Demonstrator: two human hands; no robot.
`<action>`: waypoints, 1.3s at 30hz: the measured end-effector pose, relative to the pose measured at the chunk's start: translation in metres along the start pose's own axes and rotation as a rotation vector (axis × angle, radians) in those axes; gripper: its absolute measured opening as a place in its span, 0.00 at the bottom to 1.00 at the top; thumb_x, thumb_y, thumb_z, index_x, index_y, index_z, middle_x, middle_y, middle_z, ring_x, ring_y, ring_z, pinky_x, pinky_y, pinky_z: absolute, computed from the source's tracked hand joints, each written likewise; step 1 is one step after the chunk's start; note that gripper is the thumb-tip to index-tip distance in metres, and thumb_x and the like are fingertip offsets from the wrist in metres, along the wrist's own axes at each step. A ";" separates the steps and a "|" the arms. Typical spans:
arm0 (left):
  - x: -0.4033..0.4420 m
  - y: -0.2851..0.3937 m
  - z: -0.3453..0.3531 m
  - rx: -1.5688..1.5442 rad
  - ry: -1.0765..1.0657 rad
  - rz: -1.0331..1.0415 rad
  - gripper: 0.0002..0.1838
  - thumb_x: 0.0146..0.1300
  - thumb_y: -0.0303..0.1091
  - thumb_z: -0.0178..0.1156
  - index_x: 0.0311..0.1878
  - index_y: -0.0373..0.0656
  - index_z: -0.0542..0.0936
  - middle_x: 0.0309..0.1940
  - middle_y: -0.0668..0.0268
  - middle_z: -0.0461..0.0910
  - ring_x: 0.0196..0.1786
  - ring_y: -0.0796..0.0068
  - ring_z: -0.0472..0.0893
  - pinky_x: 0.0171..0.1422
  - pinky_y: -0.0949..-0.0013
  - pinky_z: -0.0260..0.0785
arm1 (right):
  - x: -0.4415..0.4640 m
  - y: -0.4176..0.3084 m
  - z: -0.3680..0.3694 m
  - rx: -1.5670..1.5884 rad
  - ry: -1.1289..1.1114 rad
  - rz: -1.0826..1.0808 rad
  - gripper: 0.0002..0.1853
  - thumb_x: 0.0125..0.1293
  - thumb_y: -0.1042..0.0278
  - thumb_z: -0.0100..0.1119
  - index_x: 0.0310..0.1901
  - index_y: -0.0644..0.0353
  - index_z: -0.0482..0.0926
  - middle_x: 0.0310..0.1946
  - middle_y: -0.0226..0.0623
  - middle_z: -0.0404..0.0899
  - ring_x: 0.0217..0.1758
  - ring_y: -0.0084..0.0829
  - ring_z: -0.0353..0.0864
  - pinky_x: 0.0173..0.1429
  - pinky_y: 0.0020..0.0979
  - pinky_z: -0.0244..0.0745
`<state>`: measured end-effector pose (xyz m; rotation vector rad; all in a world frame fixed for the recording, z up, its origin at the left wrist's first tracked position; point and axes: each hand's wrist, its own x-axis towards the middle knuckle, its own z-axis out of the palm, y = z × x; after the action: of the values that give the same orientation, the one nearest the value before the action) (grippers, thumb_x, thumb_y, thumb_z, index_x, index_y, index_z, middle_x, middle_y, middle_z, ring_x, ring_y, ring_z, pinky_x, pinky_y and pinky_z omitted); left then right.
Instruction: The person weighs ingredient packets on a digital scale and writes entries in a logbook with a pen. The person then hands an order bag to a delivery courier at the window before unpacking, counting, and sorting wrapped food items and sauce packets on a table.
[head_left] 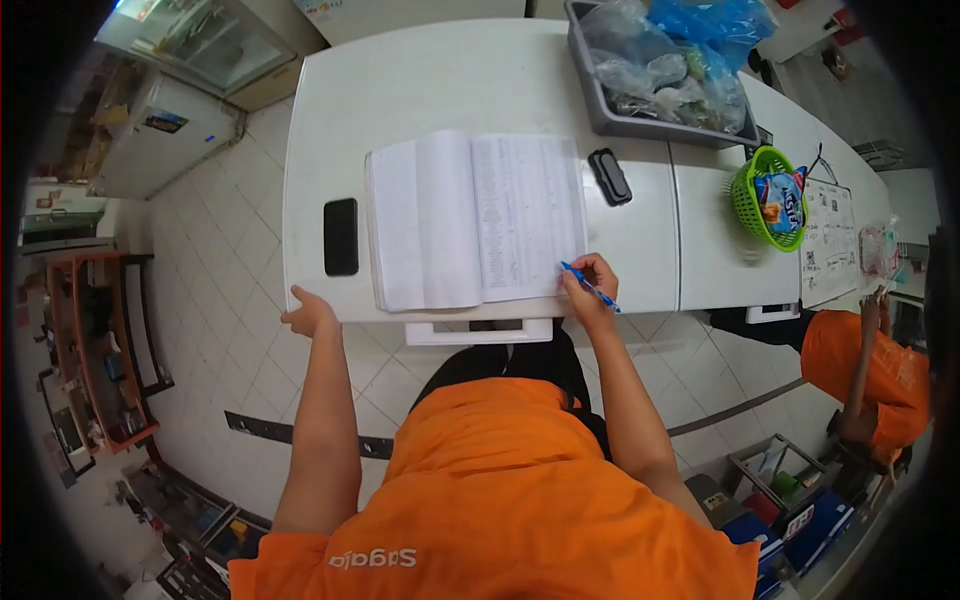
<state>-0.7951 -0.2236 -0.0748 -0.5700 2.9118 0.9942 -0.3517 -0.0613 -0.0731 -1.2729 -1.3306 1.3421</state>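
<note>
An open notebook (425, 225) with handwritten pages lies on the white table (430, 80). My right hand (590, 290) is at the notebook's lower right corner, its fingers closed round a blue pen (595, 287). At the table's near left corner is my left hand (311, 311), its fingers apart against the edge and nothing visible in them. A black phone (341, 237) lies left of the notebook. To the notebook's right rests a small black case-like object (610, 177).
A grey bin (660, 128) of plastic bags stands at the back right. Beyond it are a green basket (752, 205) with a blue packet and a whiteboard (828, 240). Another person in an orange shirt (868, 370) is at the right. Shelves (85, 340) stand at left.
</note>
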 end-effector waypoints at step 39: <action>-0.012 0.013 -0.008 0.058 -0.026 -0.028 0.42 0.74 0.60 0.50 0.71 0.29 0.58 0.63 0.31 0.68 0.57 0.36 0.81 0.56 0.45 0.81 | 0.003 0.009 0.010 -0.110 0.137 -0.176 0.07 0.55 0.80 0.67 0.28 0.65 0.75 0.29 0.35 0.81 0.30 0.20 0.77 0.36 0.24 0.74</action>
<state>-0.7875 -0.2155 -0.0592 -0.5883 2.8911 0.9039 -0.3616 -0.0603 -0.0827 -1.2655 -1.4003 1.0550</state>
